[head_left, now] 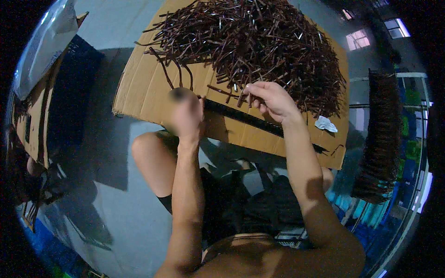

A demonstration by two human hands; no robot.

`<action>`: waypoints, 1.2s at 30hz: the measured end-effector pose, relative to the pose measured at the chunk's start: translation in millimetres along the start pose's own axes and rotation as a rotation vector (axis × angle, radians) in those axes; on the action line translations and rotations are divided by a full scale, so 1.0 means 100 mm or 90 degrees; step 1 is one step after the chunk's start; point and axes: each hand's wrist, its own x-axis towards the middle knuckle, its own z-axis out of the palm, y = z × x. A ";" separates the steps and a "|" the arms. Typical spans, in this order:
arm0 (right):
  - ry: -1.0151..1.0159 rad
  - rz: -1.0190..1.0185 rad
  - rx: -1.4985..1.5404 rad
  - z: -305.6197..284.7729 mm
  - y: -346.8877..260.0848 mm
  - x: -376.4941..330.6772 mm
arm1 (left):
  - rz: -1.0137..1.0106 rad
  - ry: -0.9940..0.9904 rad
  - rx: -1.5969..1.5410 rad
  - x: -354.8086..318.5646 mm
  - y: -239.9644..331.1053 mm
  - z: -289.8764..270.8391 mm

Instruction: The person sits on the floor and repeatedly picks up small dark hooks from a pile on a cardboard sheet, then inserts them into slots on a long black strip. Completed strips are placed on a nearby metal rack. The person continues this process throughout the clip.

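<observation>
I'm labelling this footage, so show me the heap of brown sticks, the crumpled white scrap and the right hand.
Heap of brown sticks (264,46): head view, middle of the heap.
Crumpled white scrap (326,124): head view, its centre.
Right hand (276,100): head view, between fingers and wrist.

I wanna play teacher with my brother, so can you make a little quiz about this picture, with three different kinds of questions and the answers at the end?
1. Pick one: what lies under the heap of brown pieces?
A) a glass tray
B) a sheet of cardboard
C) a striped towel

2. True or false: the crumpled white paper lies to the right of the right hand.

3. Fill in the side: long thin brown strips stick out past the ____ hand.

Key: 1 B; 2 true; 3 left hand.
</observation>
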 end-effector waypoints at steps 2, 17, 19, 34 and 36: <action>-0.038 -0.047 0.072 0.22 -0.04 -0.01 | 0.005 -0.001 -0.009 0.03 0.05 -0.08; 0.185 -0.568 -0.274 1.08 0.11 0.27 | -0.009 0.047 0.021 -0.04 0.13 0.03; 0.164 -0.604 -0.332 1.08 0.04 0.30 | -0.041 0.056 0.007 -0.05 0.12 0.03; 0.039 -0.350 -0.767 0.45 -0.09 0.52 | -0.048 -0.016 -0.052 -0.10 0.30 0.11; 0.069 -0.321 -0.488 0.46 -0.16 0.31 | -0.028 -0.005 -0.111 -0.08 0.27 0.11</action>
